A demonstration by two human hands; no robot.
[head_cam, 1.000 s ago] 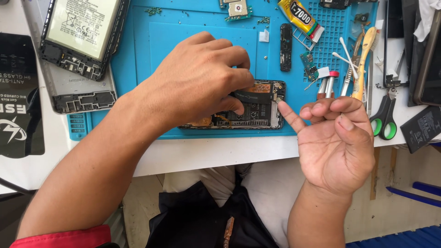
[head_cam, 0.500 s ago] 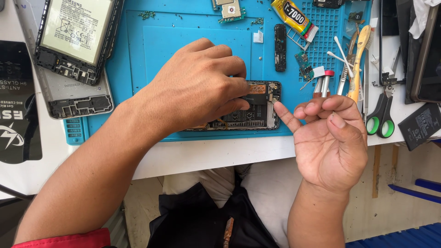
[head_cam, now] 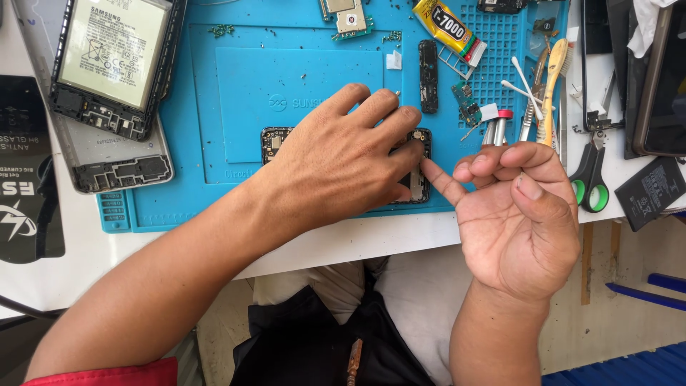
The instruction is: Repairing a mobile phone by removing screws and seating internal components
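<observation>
An opened phone (head_cam: 420, 166) with bare circuitry lies on the blue work mat (head_cam: 300, 78), near its front edge. My left hand (head_cam: 343, 161) lies palm down over it, fingers spread, pressing it against the mat and covering most of it. My right hand (head_cam: 522, 214) is just right of the phone, palm up, with the fingers curled and the thumb pressed on them. Its little finger stretches left to the phone's right end. A silver tool with a red cap (head_cam: 498, 127) shows just above those fingers; whether the hand holds it is unclear.
A second opened phone with its battery (head_cam: 114, 61) and a grey frame (head_cam: 121, 168) sit at the left. A yellow glue tube (head_cam: 444, 25), a small circuit board (head_cam: 344, 16), tweezers, a toothbrush (head_cam: 550, 89), green-handled scissors (head_cam: 589, 179) and dark phones (head_cam: 661, 86) crowd the top and right.
My left hand's fingers have flattened and spread over the phone. My right hand has come a little closer, its little finger now at the phone's end.
</observation>
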